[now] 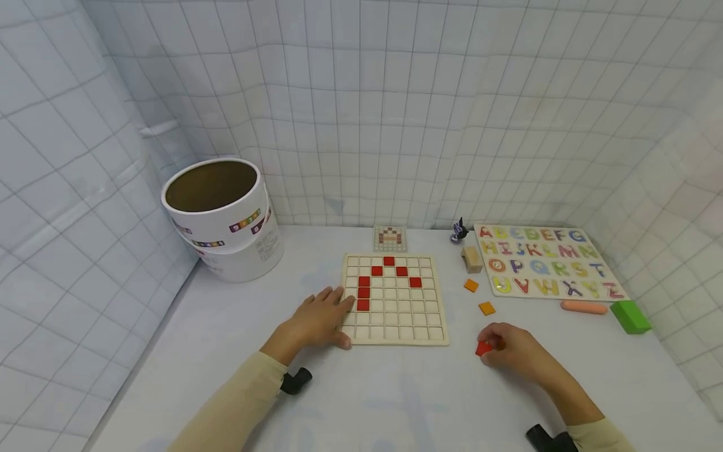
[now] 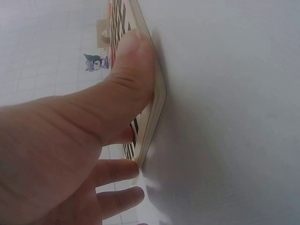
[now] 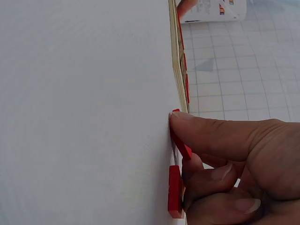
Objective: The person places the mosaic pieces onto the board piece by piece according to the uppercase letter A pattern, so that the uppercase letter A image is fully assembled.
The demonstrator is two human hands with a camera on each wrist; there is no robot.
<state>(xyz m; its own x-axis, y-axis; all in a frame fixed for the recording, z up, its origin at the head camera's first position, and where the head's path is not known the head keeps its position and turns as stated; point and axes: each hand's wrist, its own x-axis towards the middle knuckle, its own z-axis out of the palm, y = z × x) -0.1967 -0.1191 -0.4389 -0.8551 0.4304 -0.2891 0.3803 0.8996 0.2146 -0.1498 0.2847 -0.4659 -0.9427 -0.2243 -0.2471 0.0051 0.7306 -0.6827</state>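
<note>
My left hand rests on the left edge of a cream wooden grid board, fingers spread. In the left wrist view the thumb lies along the board's rim. Several red square tiles fill cells in the upper and left parts of the grid. To the right of the board, my right hand pinches a red tile by thumb and fingers, close over the table. The right wrist view shows this tile tilted, with a second red tile beside the curled fingers.
Behind the board lies a small pattern card. Two orange tiles, a wooden block, a small figurine, an alphabet board, an orange stick and a green block lie rightward. A white bucket stands left.
</note>
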